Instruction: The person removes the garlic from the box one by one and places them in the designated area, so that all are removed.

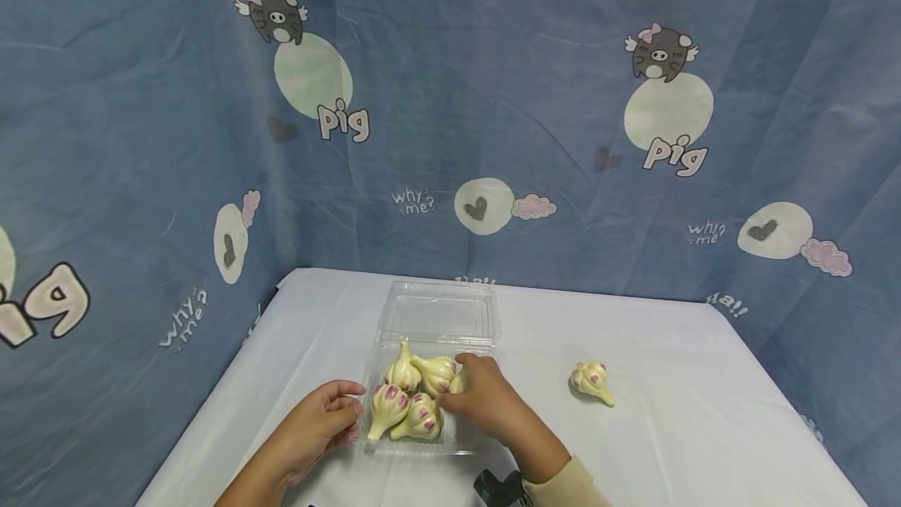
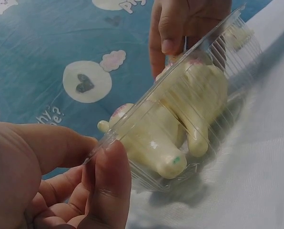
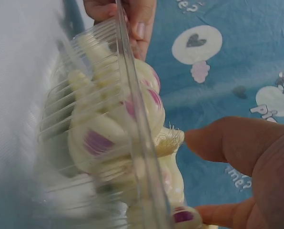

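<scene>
A clear plastic clamshell container (image 1: 468, 438) lies with its lid tipped back, and several garlic bulbs (image 1: 387, 408) sit in its tray. My left hand (image 1: 320, 422) pinches the tray's left rim between thumb and finger, as the left wrist view shows closely. Over the tray's right side, my right hand (image 1: 487, 399) holds another garlic bulb (image 1: 460, 383) between thumb and forefinger. That bulb is largely covered by the hand in the head view. Through the ribbed wall (image 3: 61, 119), the right wrist view shows bulbs crowded together, with purple patches on their skins.
One more garlic bulb (image 1: 592, 382) lies on the white tablecloth (image 1: 676, 413) right of the container. The open lid (image 1: 439, 311) reaches toward the back edge. A dark object (image 1: 500, 487) is by the right wrist. Blue printed curtains (image 1: 450, 100) enclose the back and sides.
</scene>
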`<state>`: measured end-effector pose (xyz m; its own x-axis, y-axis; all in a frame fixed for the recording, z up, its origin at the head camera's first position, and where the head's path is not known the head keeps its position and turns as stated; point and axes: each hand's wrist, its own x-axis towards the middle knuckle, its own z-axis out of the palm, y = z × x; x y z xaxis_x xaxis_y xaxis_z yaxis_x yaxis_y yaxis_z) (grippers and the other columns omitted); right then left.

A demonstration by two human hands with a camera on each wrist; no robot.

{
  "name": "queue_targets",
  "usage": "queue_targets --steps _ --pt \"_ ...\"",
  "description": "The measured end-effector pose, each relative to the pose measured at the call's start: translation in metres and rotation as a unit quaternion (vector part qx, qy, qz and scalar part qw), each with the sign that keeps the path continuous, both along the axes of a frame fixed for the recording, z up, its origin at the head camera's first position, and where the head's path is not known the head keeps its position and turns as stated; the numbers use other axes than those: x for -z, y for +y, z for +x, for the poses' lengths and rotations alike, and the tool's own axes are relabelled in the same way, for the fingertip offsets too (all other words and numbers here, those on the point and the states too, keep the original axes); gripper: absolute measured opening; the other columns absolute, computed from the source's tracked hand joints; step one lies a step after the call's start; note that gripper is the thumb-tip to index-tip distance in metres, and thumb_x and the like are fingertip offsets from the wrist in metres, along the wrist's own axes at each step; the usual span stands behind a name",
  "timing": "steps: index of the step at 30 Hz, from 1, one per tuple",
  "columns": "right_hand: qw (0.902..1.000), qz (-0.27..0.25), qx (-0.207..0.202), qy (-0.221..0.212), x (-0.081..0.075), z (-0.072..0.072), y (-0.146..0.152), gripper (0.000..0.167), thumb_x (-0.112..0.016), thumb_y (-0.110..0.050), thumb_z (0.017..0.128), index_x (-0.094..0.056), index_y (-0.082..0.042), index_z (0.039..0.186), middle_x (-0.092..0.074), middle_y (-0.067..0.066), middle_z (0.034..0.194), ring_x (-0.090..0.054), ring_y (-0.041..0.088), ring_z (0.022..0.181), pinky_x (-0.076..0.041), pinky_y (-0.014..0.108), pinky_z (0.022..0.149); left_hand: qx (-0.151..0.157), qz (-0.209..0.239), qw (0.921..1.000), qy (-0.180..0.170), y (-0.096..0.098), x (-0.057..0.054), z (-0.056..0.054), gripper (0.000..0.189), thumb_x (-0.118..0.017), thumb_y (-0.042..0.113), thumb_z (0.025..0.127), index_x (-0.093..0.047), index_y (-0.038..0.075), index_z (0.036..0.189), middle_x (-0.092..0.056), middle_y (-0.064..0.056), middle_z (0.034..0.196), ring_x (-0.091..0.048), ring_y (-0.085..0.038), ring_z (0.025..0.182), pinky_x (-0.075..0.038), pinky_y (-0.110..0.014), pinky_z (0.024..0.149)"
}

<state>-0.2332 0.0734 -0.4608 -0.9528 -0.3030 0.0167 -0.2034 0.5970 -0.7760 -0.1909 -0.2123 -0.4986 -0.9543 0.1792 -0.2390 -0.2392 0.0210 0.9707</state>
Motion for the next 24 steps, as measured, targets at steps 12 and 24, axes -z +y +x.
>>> queue_targets --steps 12,24 --pt "0.9980 0.010 0.034 0.052 -0.0052 0.0006 0.0038 0.070 -0.083 -0.026 0.085 -0.056 -0.001 0.144 -0.052 0.029 0.143 -0.056 0.042 0.129 -0.048 0.059 0.105 -0.006 -0.001 1.0000 0.000 -0.0001 -0.0003 0.0003 0.045 -0.059 0.007 0.104 -0.041 -0.009 0.142 -0.063 -0.008 0.101 -0.060 -0.015 0.075 -0.056 -0.027 0.066" --pt "0.9964 -0.009 0.054 0.065 -0.0030 -0.0022 0.0084 0.067 -0.086 -0.022 0.084 -0.056 -0.008 0.143 -0.054 0.023 0.145 -0.056 0.038 0.129 -0.049 0.058 0.102 -0.009 -0.008 0.9999 0.006 -0.0003 0.0017 -0.0018 0.045 -0.059 0.006 0.103 -0.042 -0.009 0.142 -0.063 -0.008 0.100 -0.060 -0.014 0.074 -0.055 -0.028 0.066"
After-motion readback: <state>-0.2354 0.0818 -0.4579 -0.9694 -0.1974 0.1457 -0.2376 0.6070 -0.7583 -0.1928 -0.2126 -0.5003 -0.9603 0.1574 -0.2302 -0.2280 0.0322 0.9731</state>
